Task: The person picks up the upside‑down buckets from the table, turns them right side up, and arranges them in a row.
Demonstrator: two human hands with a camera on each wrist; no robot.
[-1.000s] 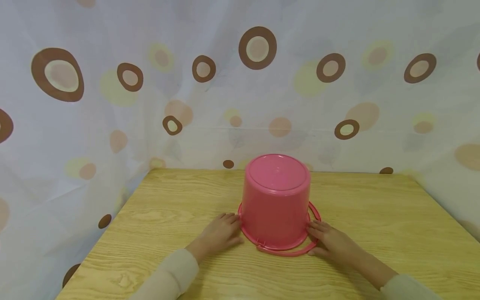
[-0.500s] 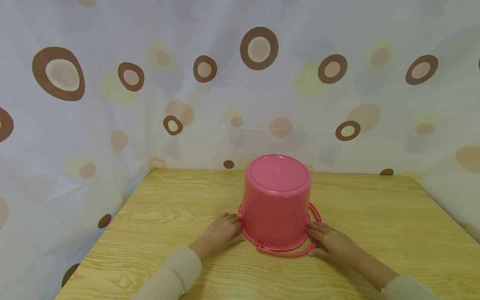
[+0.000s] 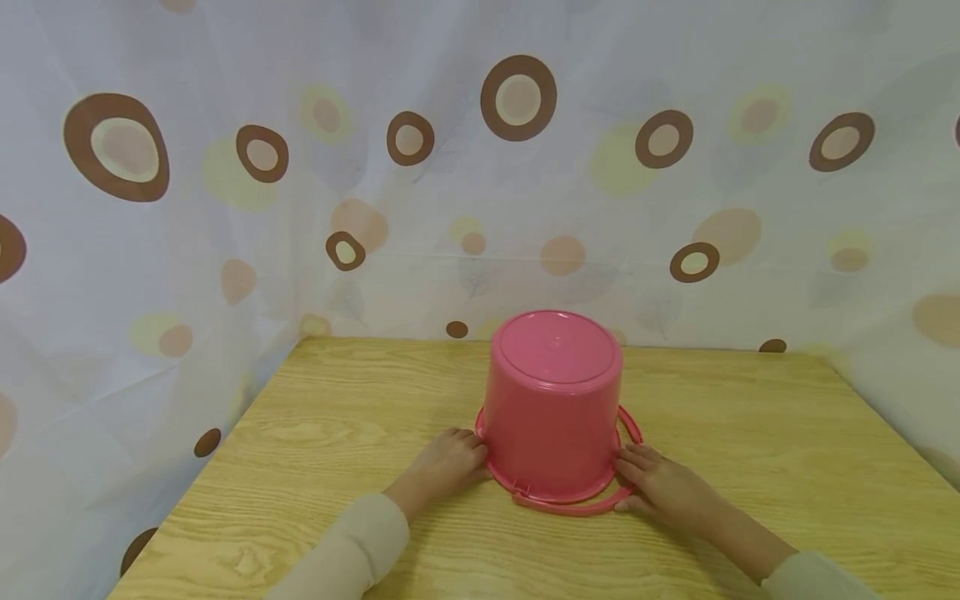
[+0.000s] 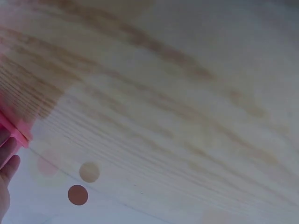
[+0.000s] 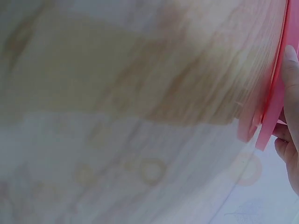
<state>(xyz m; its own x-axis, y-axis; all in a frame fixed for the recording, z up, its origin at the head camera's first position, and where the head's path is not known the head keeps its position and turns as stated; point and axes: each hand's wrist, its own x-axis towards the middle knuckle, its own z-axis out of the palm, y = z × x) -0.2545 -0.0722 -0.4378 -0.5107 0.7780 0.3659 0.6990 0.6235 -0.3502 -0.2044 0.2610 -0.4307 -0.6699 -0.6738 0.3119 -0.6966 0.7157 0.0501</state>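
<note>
A pink plastic bucket (image 3: 555,417) stands upside down on the wooden table, its round base (image 3: 557,346) facing up. My left hand (image 3: 447,461) grips the rim at the left side, the thumb low by the table. Part of the rim (image 4: 21,135) and a few fingers (image 4: 9,161) show at the edge of the left wrist view. At the right side my right hand (image 3: 663,483) holds the rim together with the handle (image 3: 577,508), which lies out around it. In the right wrist view the thumb (image 5: 290,70) lies along the pink edge (image 5: 275,100), with curled fingers behind it.
The wood-grain table (image 3: 337,400) reaches back to a white curtain (image 3: 420,200) printed with brown rings and pale dots. The curtain also hangs along the left and right sides. Light sleeves (image 3: 352,542) cover both forearms.
The left hand has shifted slightly right and closer against the rim, its thumb drawing in toward the bucket. Right hand and bucket stay almost where they were.
</note>
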